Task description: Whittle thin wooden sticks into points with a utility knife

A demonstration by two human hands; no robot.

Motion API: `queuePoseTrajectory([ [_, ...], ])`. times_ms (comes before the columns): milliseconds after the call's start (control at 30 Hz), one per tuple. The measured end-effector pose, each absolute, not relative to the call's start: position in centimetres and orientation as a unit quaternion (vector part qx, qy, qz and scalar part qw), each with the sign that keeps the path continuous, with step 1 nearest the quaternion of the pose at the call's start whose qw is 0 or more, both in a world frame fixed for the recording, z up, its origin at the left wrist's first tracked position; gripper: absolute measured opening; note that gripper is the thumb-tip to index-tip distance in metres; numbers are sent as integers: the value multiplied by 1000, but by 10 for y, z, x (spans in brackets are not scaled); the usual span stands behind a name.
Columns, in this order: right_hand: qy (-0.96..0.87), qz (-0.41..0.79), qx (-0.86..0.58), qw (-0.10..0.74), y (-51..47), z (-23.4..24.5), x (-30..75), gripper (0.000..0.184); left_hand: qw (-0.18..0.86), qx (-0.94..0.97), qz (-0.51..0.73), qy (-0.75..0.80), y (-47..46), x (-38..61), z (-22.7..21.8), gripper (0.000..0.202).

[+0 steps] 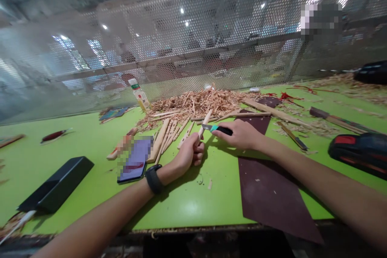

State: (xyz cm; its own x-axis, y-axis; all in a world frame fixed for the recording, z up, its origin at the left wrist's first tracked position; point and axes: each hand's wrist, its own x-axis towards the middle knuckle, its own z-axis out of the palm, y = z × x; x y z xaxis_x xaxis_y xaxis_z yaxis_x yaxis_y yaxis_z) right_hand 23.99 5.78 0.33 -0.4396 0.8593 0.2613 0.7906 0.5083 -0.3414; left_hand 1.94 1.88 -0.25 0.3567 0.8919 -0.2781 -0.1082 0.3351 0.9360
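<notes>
Gripping a wooden stick (204, 123), the left hand (190, 152) is closed in a fist around its lower end, above the green table (90, 141). Right hand (242, 134): fingers wrapped around a knife (217, 128), blade touching the stick. Behind: pile of shavings (199, 102), row of sticks (169, 133). Left: phone (136, 160), black box (57, 183).

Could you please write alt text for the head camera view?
A left hand grips a wooden stick while the right hand holds a small knife against it, over a green table with a pile of shavings and a phone.
</notes>
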Motion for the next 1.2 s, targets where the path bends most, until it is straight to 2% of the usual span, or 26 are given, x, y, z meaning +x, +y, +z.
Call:
queuePoseTrajectory([
  [167,-857,93,-470,189,52,3,234,50,695,447,367,428,21,19,-7,36],
  [400,-812,50,-551,186,69,0,250,64,646,514,381,416,21,19,-11,43],
  [567,-816,59,-531,219,60,3,242,65,679,455,392,423,22,20,-9,39],
  [667,-830,60,-513,209,51,2,231,62,689,433,397,425,22,19,-7,38],
  [900,-824,47,-529,195,52,0,229,59,665,478,375,435,22,19,-11,44],
  [1100,-778,43,-577,243,70,4,251,65,635,529,363,430,23,18,-15,42],
  [1200,-798,48,-550,239,69,4,251,63,652,506,377,420,24,18,-13,42],
])
